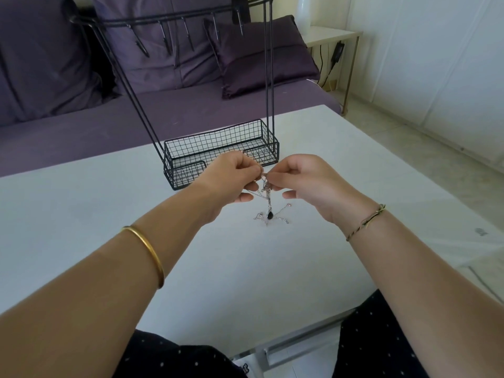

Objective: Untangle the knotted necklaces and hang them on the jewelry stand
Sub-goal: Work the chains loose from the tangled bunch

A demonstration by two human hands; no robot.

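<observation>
Seemingly, left hand and right hand each pinch the knotted necklaces.

Two hands: left hand, right hand; one jewelry stand; one necklace tangle; one table

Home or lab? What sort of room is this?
Most likely a home living room: a purple sofa with cushions sits behind the white table, and a side table with a plugged-in charger stands by the wall.
</observation>
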